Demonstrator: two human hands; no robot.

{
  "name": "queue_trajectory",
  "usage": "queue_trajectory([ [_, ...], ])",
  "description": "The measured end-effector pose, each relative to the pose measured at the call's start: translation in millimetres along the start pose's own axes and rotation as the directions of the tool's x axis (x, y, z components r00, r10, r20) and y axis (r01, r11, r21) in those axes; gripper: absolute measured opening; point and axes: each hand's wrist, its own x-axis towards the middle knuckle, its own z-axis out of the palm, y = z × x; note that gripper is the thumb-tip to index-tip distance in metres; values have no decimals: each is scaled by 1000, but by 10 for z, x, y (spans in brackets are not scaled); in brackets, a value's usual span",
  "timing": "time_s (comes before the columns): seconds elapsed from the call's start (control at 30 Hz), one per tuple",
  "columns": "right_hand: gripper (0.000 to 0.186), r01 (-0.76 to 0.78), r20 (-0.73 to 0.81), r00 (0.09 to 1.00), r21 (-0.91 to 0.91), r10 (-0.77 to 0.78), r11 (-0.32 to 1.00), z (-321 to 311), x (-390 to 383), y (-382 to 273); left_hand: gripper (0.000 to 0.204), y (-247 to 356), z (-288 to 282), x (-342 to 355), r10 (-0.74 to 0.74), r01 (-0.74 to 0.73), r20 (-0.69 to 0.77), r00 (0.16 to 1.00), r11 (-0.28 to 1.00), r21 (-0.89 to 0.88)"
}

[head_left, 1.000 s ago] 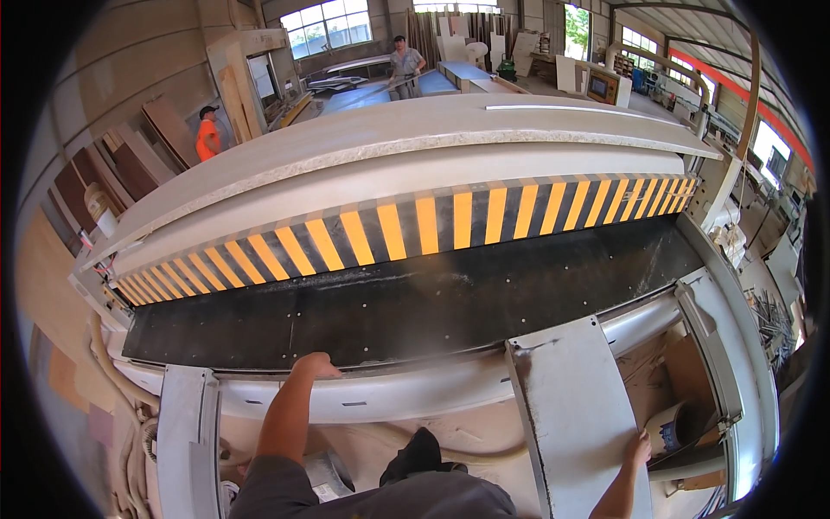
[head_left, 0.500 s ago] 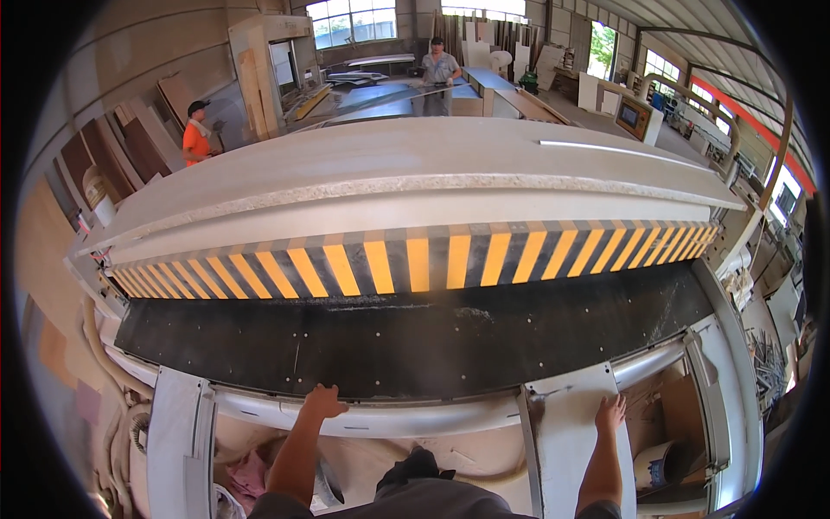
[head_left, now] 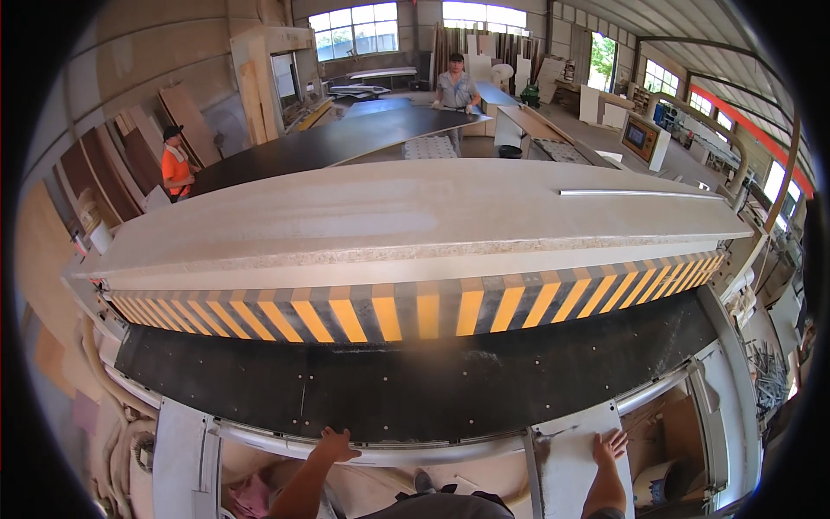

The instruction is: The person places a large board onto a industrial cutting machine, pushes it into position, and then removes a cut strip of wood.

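Observation:
My left hand (head_left: 335, 445) rests at the front edge of a black machine bed (head_left: 415, 389), its fingers apart and nothing held. Off to the right, my right hand (head_left: 610, 445) lies on a pale grey support arm (head_left: 566, 467) with fingers spread, also holding nothing. Across the bed runs a beam with yellow and black stripes (head_left: 467, 307). Above the beam is a broad, dusty, pale board-like top (head_left: 389, 212) with a rough front edge. A second support arm (head_left: 180, 458) stands left of my left hand.
Beyond the machine, a person in grey (head_left: 456, 89) and a person in an orange shirt (head_left: 177, 164) are at a large dark panel (head_left: 328, 138). A control screen (head_left: 641, 136) stands at the far right. Hoses (head_left: 108, 406) hang at left; a bucket (head_left: 657, 484) sits below right.
The view has tilted upward, so the machine sits lower in the picture. A large dark panel now spans between the two people at the back. My hands stay at about the same spots.

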Motion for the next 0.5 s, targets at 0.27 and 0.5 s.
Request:
queue_trajectory([
  [0.27,93,-88,36,995,-15,88,996,-219,128,-155,111,-55,55,0,21,-21,-4,1000,994,-109],
  [0.5,80,-66,-127,989,78,76,995,-259,413,-212,105,-46,-3,20,-15,13,-23,1000,995,-99],
])
